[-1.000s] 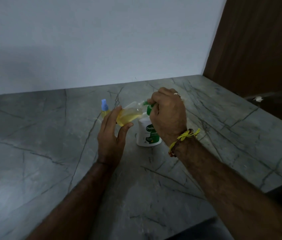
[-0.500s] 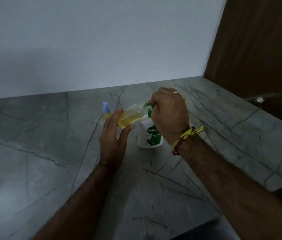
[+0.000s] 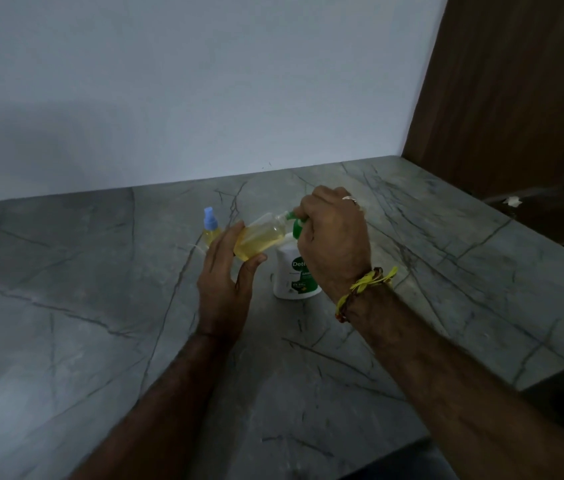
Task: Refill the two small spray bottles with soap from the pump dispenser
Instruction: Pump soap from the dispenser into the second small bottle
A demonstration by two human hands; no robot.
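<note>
Two hands: left fingers (image 3: 220,252) pinch tilted bottle (image 3: 261,236) (yellow soap); right fingers (image 3: 311,206) grip pump (image 3: 296,227).

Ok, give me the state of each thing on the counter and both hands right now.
Held spray bottle: uncapped, tilted, neck at the pump spout, holding yellow liquid.
Second spray bottle: upright, blue spray top on.
Pump dispenser: upright on the counter.
Left hand: holding the tilted bottle.
Right hand: curled over the pump head.

Yellow-filled clear bottle (image 3: 262,237); white, green-topped dispenser (image 3: 292,275); grey, dark-veined, seemingly marble counter (image 3: 66,306).
</note>
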